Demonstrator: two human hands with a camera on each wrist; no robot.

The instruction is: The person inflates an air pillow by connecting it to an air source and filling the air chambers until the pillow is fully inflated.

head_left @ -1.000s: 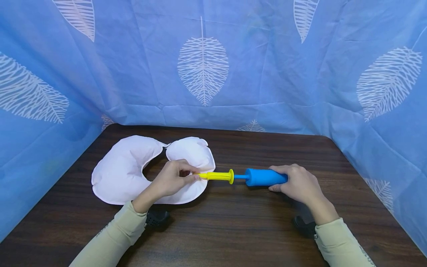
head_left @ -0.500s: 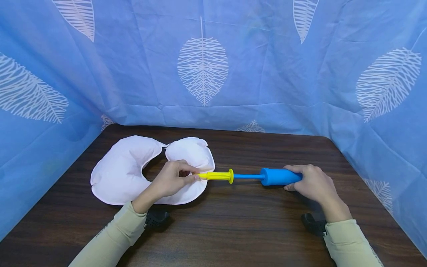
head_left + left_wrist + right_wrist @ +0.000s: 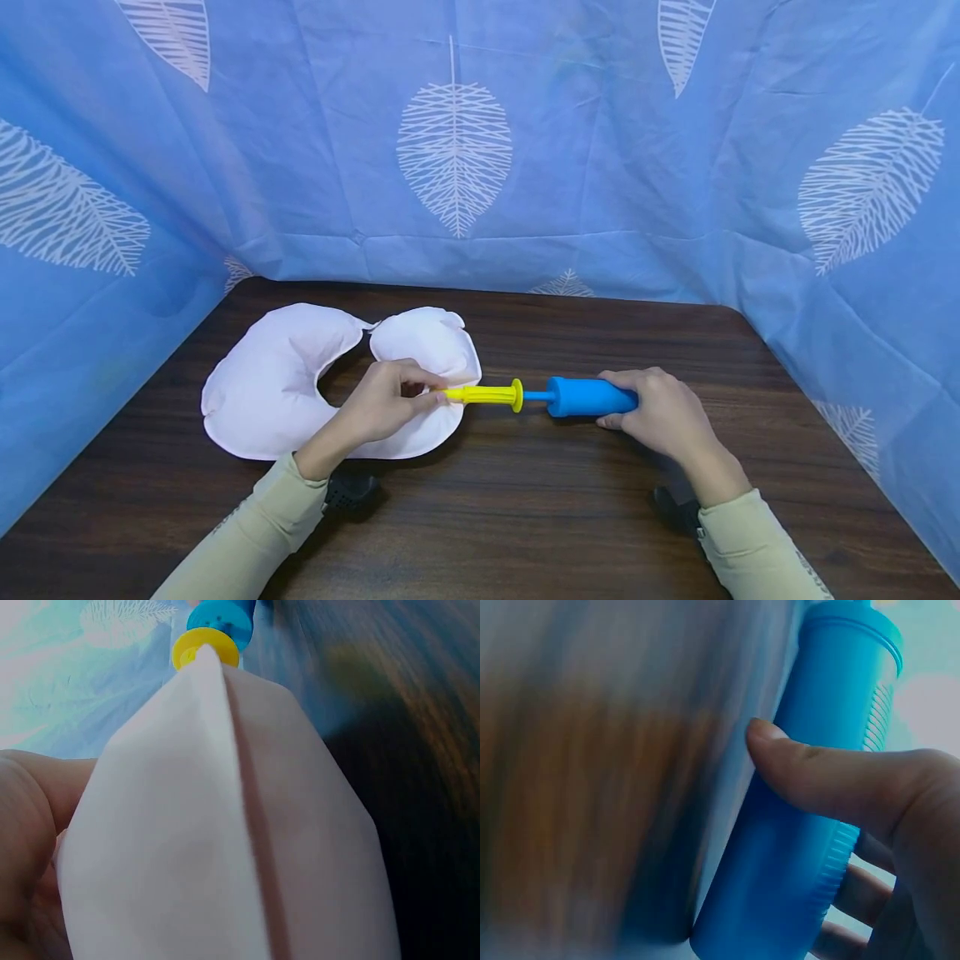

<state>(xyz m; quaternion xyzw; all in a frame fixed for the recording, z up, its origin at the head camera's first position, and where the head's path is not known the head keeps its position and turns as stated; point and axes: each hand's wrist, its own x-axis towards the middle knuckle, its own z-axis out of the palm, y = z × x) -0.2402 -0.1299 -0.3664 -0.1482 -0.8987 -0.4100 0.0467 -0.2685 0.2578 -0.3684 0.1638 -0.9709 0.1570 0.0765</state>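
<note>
A pale pink U-shaped inflatable neck pillow (image 3: 258, 387) lies puffed up on the left of the table. My left hand (image 3: 386, 404) pinches the yellow nozzle end of a hand pump (image 3: 487, 395) against the pillow's right side; the exact joint is hidden by the fingers. My right hand (image 3: 663, 417) grips the pump's blue barrel (image 3: 588, 397), and a short length of blue rod (image 3: 536, 397) shows between the yellow and blue parts. In the right wrist view the thumb (image 3: 810, 769) lies across the blue barrel, with fingers round its far side. Pink fabric (image 3: 172, 825) fills the left wrist view.
A dark wood-grain table (image 3: 525, 517) bears everything. Blue cloth (image 3: 570, 167) with white leaf prints hangs behind it and along both sides.
My right hand pulled the blue barrel right, lengthening the exposed rod, then pushed it back left, so the rod is short now. The left hand and pillow stay nearly still.
</note>
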